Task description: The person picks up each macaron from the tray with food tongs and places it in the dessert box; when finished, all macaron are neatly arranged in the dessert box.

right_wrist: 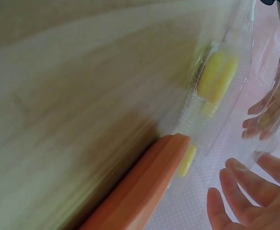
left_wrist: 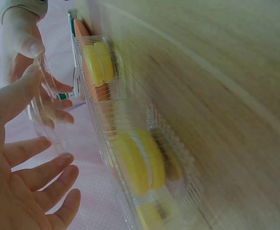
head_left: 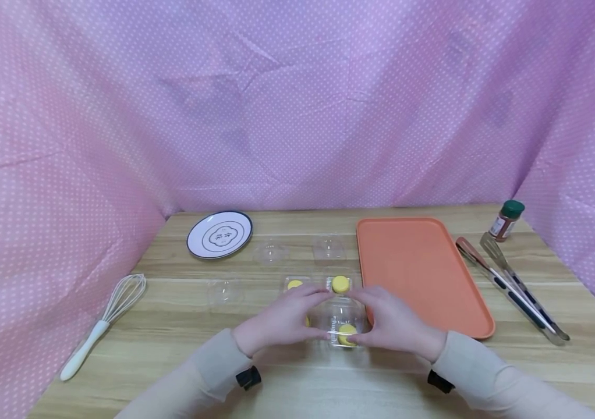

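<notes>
Both hands, left hand point(head_left: 282, 320) and right hand point(head_left: 389, 320), pinch a clear lid point(head_left: 340, 317) left of the orange tray point(head_left: 418, 273); lower it squarely over the yellow macaron point(head_left: 347, 333).

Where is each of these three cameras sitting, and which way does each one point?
Head: worn on the head, looking forward and down at the wooden table; shows both sleeves, the left hand and right hand on a clear lid.
Left wrist: beside the left hand, looking across the table at yellow macarons in a clear tray.
Right wrist: beside the right hand, looking past the orange tray.
Shared: both wrist views show both hands and the macarons.
</notes>
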The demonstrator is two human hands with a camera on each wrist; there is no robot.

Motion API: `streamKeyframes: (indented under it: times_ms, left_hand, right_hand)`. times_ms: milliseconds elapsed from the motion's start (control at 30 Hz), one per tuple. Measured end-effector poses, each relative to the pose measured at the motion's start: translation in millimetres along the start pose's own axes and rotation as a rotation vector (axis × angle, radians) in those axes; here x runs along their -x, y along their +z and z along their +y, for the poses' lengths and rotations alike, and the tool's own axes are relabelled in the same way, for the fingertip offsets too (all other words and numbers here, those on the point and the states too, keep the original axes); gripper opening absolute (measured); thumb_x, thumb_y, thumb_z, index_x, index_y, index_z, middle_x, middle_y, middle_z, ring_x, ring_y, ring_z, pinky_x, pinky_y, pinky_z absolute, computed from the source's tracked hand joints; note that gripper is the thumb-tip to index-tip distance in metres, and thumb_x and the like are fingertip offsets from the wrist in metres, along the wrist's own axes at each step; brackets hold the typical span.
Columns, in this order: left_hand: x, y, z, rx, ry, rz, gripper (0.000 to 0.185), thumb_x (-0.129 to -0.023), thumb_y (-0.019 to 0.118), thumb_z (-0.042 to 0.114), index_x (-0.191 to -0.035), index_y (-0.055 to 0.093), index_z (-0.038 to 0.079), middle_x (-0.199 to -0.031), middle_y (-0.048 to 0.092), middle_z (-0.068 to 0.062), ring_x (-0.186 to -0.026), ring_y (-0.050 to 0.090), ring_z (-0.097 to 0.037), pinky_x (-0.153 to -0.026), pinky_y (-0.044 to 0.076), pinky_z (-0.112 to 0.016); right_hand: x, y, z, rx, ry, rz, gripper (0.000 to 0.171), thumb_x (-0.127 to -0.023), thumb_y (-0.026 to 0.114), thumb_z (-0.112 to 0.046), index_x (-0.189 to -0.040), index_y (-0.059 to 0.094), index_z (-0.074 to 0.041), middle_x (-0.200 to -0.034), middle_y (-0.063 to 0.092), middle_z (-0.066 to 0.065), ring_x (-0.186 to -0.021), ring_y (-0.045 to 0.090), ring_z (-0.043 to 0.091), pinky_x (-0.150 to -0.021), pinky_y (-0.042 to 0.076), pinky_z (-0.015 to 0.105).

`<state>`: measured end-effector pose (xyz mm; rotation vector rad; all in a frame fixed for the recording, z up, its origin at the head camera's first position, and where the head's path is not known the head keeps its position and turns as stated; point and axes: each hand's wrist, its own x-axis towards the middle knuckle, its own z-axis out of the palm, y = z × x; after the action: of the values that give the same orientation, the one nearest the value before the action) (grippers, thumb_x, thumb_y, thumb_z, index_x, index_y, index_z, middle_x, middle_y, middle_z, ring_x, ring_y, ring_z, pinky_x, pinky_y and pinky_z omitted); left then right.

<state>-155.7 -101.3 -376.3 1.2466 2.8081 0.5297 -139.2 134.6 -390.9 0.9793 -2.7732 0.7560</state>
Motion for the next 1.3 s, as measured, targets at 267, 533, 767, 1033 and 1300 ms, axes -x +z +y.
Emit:
streamKeyframes:
  times_ms: [267, 533, 767, 1033, 1300]
  left_hand:
    - [-3.7, 0.9, 1.8, -0.023, -0.039, -0.075, 0.071, -0.076, 0.076, 0.044, -0.135, 0.051, 0.013, -0.134, 0.054, -0.004, -0.122, 0.051, -0.018, -0.105, 0.043, -0.036]
    - [-5.5, 3.4, 5.1, -0.07, -0.045, -0.11, 0.071, -0.075, 0.076, 0.045, -0.134, 0.052, 0.012, -0.133, 0.055, -0.004, -0.121, 0.052, -0.018, -0.103, 0.044, -0.035]
    - [-6.2, 6.8, 6.8, -0.098, -0.048, -0.155, 0.075, -0.075, 0.075, 0.047, -0.136, 0.05, 0.011, -0.135, 0.054, -0.005, -0.125, 0.05, -0.019, -0.107, 0.04, -0.037]
    - [-7.8, 10.4, 8.9, -0.134, -0.062, -0.182, 0.076, -0.076, 0.074, 0.048, -0.138, 0.048, 0.012, -0.135, 0.054, -0.005, -0.125, 0.05, -0.019, -0.107, 0.041, -0.039]
    - [-8.4, 12.5, 9.2, -0.133, -0.063, -0.179, 0.075, -0.077, 0.074, 0.046, -0.138, 0.048, 0.011, -0.134, 0.054, -0.004, -0.123, 0.052, -0.018, -0.106, 0.042, -0.036]
  right_hand:
    - [1, 1, 2, 0.013, 0.008, -0.057, 0.071, -0.066, 0.084, -0.036, -0.124, 0.058, -0.004, -0.116, 0.063, 0.009, -0.104, 0.059, 0.023, -0.085, 0.053, 0.043]
    - [1, 3, 2, -0.001, 0.031, -0.112, 0.072, -0.068, 0.083, -0.037, -0.126, 0.056, -0.005, -0.118, 0.062, 0.01, -0.104, 0.058, 0.022, -0.086, 0.053, 0.043]
    - [2, 6, 1, 0.015, 0.014, -0.142, 0.073, -0.069, 0.082, -0.037, -0.127, 0.055, -0.003, -0.116, 0.062, 0.009, -0.099, 0.056, 0.018, -0.083, 0.052, 0.039]
    - [3, 8, 1, 0.04, 0.009, -0.144, 0.074, -0.069, 0.082, -0.039, -0.128, 0.055, -0.002, -0.116, 0.061, 0.009, -0.098, 0.056, 0.017, -0.085, 0.052, 0.04]
    - [5, 9, 2, -0.006, -0.015, -0.158, 0.073, -0.071, 0.082, -0.033, -0.129, 0.053, -0.002, -0.093, 0.059, -0.001, -0.08, 0.049, 0.009, -0.065, 0.045, 0.024]
